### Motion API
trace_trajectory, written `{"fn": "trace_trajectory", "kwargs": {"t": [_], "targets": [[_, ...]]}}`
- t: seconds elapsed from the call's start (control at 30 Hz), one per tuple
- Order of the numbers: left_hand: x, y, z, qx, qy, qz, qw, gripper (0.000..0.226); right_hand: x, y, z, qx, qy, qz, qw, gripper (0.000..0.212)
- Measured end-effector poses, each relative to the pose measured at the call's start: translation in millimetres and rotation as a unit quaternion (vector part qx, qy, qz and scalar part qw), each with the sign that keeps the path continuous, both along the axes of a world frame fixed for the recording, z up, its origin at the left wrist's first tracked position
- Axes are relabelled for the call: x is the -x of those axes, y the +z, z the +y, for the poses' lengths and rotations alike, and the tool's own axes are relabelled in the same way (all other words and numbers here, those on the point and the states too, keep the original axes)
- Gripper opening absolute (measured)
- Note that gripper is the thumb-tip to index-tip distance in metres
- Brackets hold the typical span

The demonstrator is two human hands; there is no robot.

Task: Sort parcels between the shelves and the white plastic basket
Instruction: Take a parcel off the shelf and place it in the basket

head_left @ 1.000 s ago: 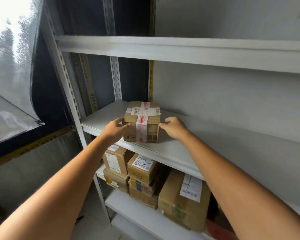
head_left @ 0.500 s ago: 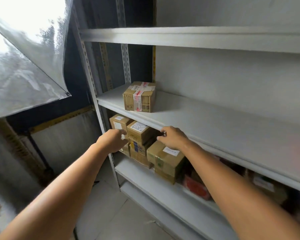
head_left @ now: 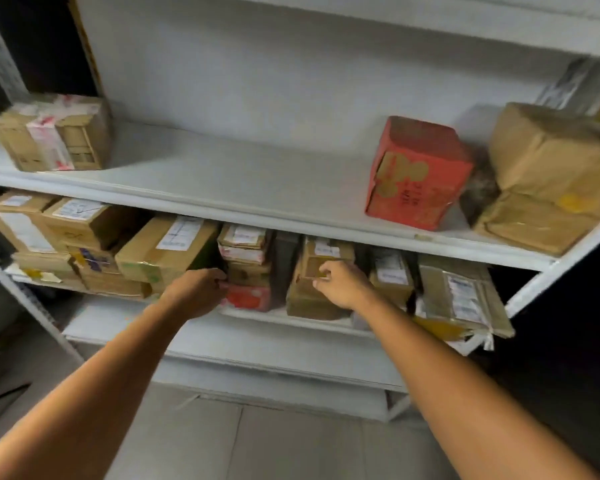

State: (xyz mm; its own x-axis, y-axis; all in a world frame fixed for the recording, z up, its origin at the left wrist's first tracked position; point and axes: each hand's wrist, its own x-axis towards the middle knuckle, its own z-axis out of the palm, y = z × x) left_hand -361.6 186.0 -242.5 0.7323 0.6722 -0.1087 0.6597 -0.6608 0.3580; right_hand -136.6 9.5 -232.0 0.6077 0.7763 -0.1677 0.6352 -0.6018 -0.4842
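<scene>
Labels (head_left: 181, 233) on shelved parcels (head_left: 167, 252) blurred, unreadable

I face a white shelf rack (head_left: 541, 280) standing on a pale floor (head_left: 291, 445). Its upper board (head_left: 222, 178) carries a taped brown box (head_left: 54, 133) at the left end and a red box (head_left: 416, 171) well apart toward the right. Beside that lies a brown paper parcel (head_left: 534, 223) with a 2nd paper parcel (head_left: 555, 157) on top. The lower board (head_left: 302, 320) is crowded with labelled cardboard boxes (head_left: 167, 247), several stacked. A flat wrapped parcel (head_left: 461, 292) overhangs its right front edge.
</scene>
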Motion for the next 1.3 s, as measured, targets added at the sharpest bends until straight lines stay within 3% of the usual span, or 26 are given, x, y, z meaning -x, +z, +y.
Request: {"fn": "trace_trajectory", "kwargs": {"t": [0.27,0.43,0.67,0.77,0.83,1.07,1.3], "targets": [[-126,-32,-119,0.034,-0.105,0.009,0.994,0.035,-99,-25,-155,-0.012,-0.107,-0.017,0.994,0.043],[-212,-57,-195,0.053,-0.122,0.006,0.991,0.034,-172,-48,-235,-0.023,-0.159,-0.050,0.986,0.031],[-336,-84,-252,0.082,-0.133,-0.070,0.985,0.037,-264,-90,-275,-0.075,-0.224,-0.033,0.971,0.040],[-377,-94,-257,0.075,-0.117,-0.072,0.988,0.048,-288,-112,-275,-0.073,-0.234,-0.034,0.969,0.046],[-394,-102,-259,0.094,-0.111,-0.074,0.987,0.054,-299,-125,-275,-0.070,-0.240,-0.045,0.967,0.045],[-417,-117,-261,0.102,-0.106,-0.093,0.985,0.037,-312,-147,-275,-0.093,-0.279,-0.070,0.953,0.046],[-394,-109,-266,0.136,-0.088,-0.104,0.981,0.055,-288,-139,-293,-0.101,-0.300,0.019,0.948,0.047]]}}
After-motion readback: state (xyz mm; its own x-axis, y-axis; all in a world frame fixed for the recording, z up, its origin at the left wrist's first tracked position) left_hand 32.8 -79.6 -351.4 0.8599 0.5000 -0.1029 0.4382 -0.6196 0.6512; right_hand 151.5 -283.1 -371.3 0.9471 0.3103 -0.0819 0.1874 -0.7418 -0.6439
